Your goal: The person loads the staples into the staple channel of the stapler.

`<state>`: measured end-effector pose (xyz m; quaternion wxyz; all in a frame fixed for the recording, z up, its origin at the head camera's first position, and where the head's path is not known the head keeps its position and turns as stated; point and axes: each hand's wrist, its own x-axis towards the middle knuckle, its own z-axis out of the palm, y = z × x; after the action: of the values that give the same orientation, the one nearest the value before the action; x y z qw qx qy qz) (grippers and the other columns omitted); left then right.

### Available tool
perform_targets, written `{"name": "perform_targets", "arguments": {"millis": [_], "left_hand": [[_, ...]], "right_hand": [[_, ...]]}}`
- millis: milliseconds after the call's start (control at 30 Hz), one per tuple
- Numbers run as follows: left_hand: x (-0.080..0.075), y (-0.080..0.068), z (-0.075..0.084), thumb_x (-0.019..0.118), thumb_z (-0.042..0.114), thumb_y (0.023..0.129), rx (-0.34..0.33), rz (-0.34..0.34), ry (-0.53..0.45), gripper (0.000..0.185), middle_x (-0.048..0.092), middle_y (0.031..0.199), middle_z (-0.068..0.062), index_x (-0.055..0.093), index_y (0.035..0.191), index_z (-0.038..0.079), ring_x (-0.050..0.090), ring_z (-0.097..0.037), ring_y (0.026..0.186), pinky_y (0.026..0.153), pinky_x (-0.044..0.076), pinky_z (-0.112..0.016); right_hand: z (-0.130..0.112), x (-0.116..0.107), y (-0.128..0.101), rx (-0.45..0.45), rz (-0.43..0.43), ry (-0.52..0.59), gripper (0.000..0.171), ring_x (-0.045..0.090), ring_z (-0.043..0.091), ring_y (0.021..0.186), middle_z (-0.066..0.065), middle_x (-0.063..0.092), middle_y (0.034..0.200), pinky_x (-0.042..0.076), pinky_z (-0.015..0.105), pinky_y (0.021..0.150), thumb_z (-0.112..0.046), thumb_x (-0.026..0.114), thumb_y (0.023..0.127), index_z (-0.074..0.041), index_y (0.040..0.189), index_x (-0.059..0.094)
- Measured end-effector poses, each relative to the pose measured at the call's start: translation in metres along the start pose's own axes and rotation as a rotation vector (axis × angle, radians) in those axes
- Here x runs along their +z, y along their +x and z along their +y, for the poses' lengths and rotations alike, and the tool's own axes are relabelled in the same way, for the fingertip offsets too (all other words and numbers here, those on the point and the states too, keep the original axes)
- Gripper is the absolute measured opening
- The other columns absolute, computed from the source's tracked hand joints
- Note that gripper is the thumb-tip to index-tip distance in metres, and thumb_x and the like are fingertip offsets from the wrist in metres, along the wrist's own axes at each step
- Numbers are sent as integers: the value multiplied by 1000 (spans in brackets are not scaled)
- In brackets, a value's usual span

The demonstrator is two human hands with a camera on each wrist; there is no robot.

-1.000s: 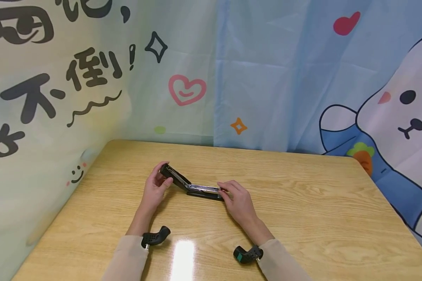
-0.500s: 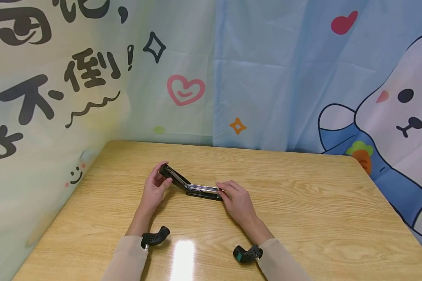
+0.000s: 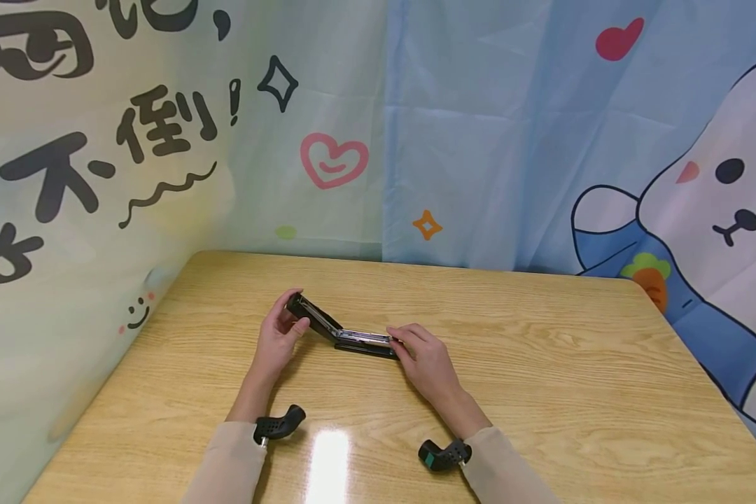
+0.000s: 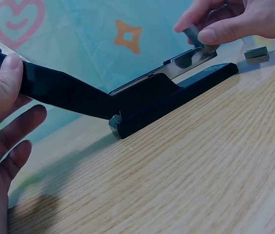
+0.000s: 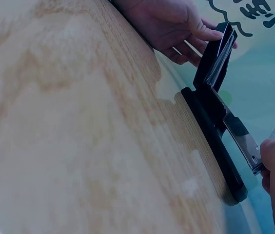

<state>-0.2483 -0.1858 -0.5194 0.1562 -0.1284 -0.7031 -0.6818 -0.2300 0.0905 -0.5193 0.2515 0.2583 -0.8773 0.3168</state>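
Observation:
A black stapler (image 3: pixel 359 344) lies on the wooden table (image 3: pixel 542 392) with its lid swung up and back to the left. My left hand (image 3: pixel 292 311) grips the raised lid (image 4: pixel 59 90) between thumb and fingers. The base (image 4: pixel 186 90) rests flat, and its metal magazine (image 5: pixel 241 139) lies bare. At the magazine's front end my right hand (image 3: pixel 398 339) pinches a small grey strip of staples (image 4: pixel 193 35) between thumb and forefinger, just above the channel.
A second small block of staples (image 4: pixel 256 54) lies on the table just past the stapler's front end. Printed curtains (image 3: pixel 479 140) hang close behind the table and along its left side. Bare wood stretches to the right and toward me.

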Motion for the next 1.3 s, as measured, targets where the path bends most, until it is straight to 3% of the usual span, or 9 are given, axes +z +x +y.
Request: {"name": "perform_targets", "arguments": {"millis": [500, 767, 1067, 1300], "left_hand": [[0, 0, 1, 61, -3, 88, 11, -11, 5, 51, 62, 100, 8, 44, 136, 0, 59, -4, 91, 78, 47, -19], [0, 0, 0, 61, -3, 88, 17, -12, 17, 51, 63, 99, 9, 41, 135, -6, 59, -4, 90, 79, 47, -19], [-1, 0, 0, 62, 0, 88, 1, -20, 4, 51, 61, 102, 7, 43, 136, 0, 60, -6, 91, 78, 48, -19], [0, 0, 1, 62, 1, 89, -3, -26, 1, 53, 61, 103, 5, 40, 136, -5, 60, -7, 91, 77, 48, -19]], "right_hand": [[1, 1, 1, -32, -9, 17, 25, 65, 11, 89, -3, 67, 97, 54, 27, 76, -11, 69, 87, -11, 112, 71], [1, 1, 2, -38, -35, 7, 24, 65, 11, 91, -2, 66, 99, 53, 28, 79, -12, 67, 88, -12, 112, 71], [0, 1, 3, -61, -56, 12, 25, 65, 11, 93, -2, 66, 101, 53, 28, 81, -11, 67, 88, -12, 112, 71], [0, 2, 3, -66, -78, 20, 24, 64, 11, 92, -2, 66, 100, 53, 28, 78, -11, 67, 88, -13, 111, 72]]}}
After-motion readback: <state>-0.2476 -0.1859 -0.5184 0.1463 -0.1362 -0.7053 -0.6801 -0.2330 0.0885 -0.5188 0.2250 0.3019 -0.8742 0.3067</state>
